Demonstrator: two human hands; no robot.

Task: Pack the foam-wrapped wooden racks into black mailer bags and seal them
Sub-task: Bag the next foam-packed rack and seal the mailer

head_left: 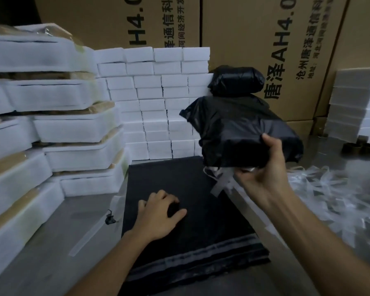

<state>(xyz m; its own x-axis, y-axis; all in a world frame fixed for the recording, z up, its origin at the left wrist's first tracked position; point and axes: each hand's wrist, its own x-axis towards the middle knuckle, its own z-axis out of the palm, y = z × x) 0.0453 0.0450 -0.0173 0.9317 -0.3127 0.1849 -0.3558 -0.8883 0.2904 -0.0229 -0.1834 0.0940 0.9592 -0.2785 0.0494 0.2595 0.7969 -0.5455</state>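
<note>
Right hand (263, 167) grips packed black mailer bag (244, 133) aloft at two o'clock, apparently for stacking; left hand (160, 212), fingers loosely curled and empty, steadies flat mailer bags (201, 248) on tabletop (51, 253).

Wrapped racks (51, 129) stacked left; mailer bags (192, 221) centre; filled bag (239, 129) above right; cartons (254, 39) behind.

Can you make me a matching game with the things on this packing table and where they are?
Things:
1. packed black bag
2. flat mailer bags
3. foam-wrapped racks
4. peeled strips

Places:
A. stacked high on the left
B. held up by the right hand
C. heaped loosely on the right
D. lying under the left hand

Pairs: 1-B, 2-D, 3-A, 4-C
</note>
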